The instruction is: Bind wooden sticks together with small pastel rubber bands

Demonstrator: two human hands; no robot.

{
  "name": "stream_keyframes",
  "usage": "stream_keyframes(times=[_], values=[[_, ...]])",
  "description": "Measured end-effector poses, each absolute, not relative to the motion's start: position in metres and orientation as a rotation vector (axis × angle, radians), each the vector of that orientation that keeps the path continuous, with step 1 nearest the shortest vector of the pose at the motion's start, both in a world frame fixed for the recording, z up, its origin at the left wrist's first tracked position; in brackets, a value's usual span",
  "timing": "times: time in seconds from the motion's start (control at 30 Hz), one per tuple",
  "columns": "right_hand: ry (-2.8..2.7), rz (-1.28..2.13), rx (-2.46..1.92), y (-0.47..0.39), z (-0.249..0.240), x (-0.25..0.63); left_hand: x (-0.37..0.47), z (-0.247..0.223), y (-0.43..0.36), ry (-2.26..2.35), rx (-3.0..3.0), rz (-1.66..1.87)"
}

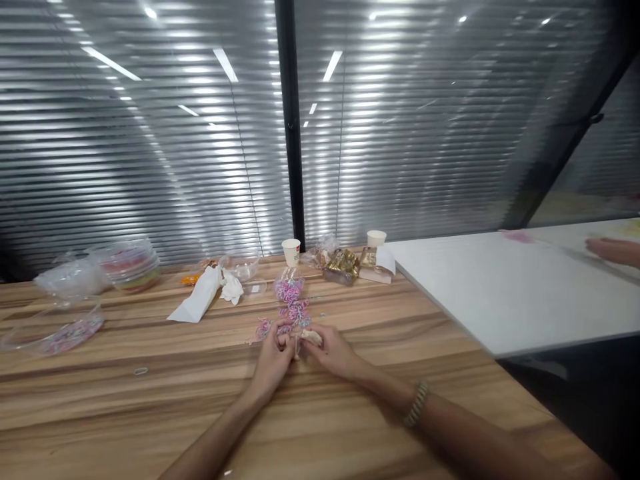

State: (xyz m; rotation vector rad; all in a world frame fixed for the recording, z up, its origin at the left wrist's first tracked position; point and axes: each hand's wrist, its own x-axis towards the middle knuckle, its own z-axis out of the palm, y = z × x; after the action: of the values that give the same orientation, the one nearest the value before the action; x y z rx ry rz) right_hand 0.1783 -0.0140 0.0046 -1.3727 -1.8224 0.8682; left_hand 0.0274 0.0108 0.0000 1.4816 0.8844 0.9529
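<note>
My left hand and my right hand meet above the wooden table, fingers closed. A small cream-coloured piece sits in my right fingers; its exact kind is not clear. My left fingers pinch close beside it, with a thin pale strand hanging between the hands. Just beyond them lies a loose heap of small pink, purple and pale blue looped pieces, some partly hidden behind my fingers. A single pale loop, shaped like a paper clip, lies apart to the left.
On the left are clear tubs and a clear lid holding similar coloured pieces. White tissue, paper cups and gold wrappers stand toward the window. A white table adjoins at right, with another person's hand above it.
</note>
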Motion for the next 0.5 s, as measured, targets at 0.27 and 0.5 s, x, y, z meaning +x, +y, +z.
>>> stream_keyframes(times=[0.27,0.5], values=[[-1.807,0.913,-1.38,-0.012,0.004,0.18,0.026,0.009,0.006,0.809,1.377,0.969],[-1.755,0.928,-1.372,-0.011,0.005,0.182,0.023,0.019,0.009,0.891,1.307,1.083]])
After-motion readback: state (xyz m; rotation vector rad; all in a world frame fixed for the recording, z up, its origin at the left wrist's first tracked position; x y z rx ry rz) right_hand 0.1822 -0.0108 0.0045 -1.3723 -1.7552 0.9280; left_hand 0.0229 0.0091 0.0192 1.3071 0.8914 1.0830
